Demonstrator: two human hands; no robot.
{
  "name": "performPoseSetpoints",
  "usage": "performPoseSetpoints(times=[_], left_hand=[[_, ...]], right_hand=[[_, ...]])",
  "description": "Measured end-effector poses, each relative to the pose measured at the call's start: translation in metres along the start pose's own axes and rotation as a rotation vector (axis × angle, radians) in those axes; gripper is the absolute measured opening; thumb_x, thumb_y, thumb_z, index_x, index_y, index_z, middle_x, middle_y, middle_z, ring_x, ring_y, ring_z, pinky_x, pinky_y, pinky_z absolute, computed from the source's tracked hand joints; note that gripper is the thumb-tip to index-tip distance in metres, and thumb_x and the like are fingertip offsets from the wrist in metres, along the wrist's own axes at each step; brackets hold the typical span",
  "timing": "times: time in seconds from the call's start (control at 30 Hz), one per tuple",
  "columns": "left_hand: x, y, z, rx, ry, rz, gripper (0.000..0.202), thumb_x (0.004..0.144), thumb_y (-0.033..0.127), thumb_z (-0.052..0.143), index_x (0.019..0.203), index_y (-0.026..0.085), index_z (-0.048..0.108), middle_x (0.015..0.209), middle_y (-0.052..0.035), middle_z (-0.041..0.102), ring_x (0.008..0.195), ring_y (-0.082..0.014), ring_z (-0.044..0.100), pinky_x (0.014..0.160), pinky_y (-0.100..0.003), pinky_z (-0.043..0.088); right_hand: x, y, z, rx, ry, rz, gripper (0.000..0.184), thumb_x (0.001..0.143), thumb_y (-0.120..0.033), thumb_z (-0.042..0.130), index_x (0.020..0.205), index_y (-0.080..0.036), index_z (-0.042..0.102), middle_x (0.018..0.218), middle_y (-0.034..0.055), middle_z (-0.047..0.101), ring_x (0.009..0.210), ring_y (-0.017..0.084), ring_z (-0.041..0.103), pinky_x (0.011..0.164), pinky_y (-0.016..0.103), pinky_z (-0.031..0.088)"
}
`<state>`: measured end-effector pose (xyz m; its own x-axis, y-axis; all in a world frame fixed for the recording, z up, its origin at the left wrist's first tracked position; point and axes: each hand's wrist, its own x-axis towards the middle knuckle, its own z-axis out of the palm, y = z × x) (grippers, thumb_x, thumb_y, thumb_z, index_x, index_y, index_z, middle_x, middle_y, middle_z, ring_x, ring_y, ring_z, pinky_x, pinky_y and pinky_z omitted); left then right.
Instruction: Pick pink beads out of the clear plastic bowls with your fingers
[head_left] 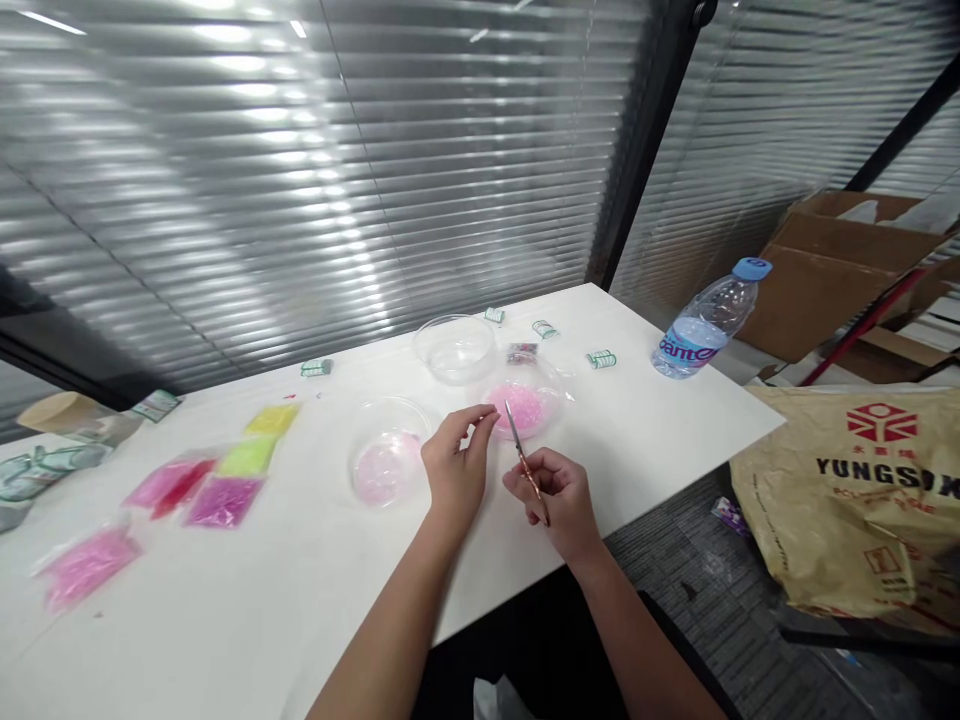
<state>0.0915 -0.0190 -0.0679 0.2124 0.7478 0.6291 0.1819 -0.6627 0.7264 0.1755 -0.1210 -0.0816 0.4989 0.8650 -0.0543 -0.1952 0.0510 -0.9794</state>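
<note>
My right hand (561,500) is closed on a pair of small scissors (527,470) with coppery handles, its blades pointing up and away. My left hand (459,455) is closed in a pinch near the blade tips. Whatever lies between its fingertips is too small to make out. Just beyond both hands stands a see-through round bowl (556,385) with bright pink bits (517,403) in it. Left of my left hand, another see-through bowl (365,418) holds paler pink bits (384,470). A third transparent bowl (454,375) stands behind them.
Flat bags of pink (91,565), purple (223,502), lime (247,456) and yellow (271,420) material lie at left. Small green-striped bundles (601,358) are scattered along the back. A water bottle (705,325) stands at right, near a cardboard box (832,270) and a tan sack (832,500) beyond the table edge.
</note>
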Motion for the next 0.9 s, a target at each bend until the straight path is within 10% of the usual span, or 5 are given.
performPoseSetpoints(times=[0.9], left_hand=[[-0.0052,0.0076,0.0019,-0.361,-0.095,-0.208,0.039,0.083,0.018,0.063,0.115,0.023,0.041,0.079,0.0013,0.067,0.076,-0.0124,0.063,0.075,-0.029,0.051]], right_hand=[[-0.0009,0.0014,-0.0003,-0.052,-0.017,-0.010,0.029,0.068,-0.039,0.078,0.071,-0.018,0.058,0.042,-0.0103,0.039,0.037,0.006,0.030,0.039,0.022,0.023]])
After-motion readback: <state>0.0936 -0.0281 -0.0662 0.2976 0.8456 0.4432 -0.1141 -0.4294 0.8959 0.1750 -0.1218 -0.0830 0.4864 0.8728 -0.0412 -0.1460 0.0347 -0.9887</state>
